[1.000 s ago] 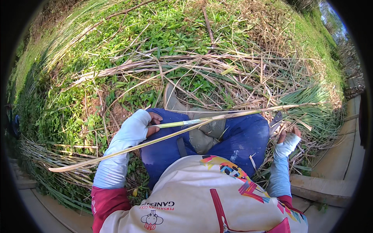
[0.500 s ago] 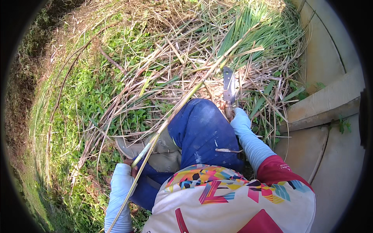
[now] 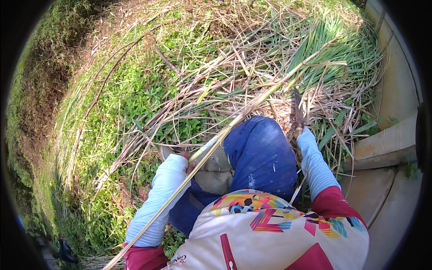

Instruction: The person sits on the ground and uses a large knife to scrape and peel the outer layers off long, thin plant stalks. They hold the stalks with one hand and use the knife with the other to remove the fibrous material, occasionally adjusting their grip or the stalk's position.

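Observation:
My left hand is closed round the lower part of a long, pale green-yellow grass stalk, beside my bent leg. The stalk runs slantwise over my knee to the far right, and a dry leaf trails from it past my left forearm. In my right hand is the handle of a machete, right of my knee. Its dark blade points away from me, seen nearly edge-on, close to the stalk's far part. Whether blade and stalk touch, I cannot tell.
Cut green blades lie in a heap at the far right. Dry straw covers the middle ground, with low green weeds to the left. A pale wall with a jutting ledge stands along the right.
The view has swung left, so the scene sits further right. My left hand has moved forward with the stalk. The machete blade has turned from broadside to nearly edge-on.

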Demonstrator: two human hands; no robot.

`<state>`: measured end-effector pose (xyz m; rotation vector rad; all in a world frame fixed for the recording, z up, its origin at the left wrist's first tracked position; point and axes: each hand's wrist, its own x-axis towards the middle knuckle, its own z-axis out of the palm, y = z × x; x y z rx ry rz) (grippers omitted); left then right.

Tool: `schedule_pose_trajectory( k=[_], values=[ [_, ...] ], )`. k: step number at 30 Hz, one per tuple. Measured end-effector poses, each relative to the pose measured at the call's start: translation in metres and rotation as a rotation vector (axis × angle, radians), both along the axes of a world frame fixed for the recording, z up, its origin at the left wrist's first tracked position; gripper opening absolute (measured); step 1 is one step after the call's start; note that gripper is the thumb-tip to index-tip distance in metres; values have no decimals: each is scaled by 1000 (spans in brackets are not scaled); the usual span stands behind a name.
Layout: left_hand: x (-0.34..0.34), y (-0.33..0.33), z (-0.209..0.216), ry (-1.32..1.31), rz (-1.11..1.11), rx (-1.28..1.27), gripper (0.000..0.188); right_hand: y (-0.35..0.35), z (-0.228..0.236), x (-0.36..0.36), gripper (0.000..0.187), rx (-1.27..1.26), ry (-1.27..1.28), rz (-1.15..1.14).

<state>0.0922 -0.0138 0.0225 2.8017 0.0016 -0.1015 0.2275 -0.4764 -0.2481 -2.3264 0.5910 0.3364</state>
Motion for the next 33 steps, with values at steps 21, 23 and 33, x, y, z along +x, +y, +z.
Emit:
schedule_pose_trajectory(
  k=[21, 23, 33],
  values=[
    [121, 9, 20, 594, 164, -548, 94, 80, 213, -78, 42, -262, -339, 760],
    [117, 6, 25, 567, 161, -530, 94, 84, 216, -79, 40, -274, -347, 769],
    [113, 5, 24, 519, 139, -447, 94, 84, 213, -74, 38, -280, -370, 732]
  ],
)
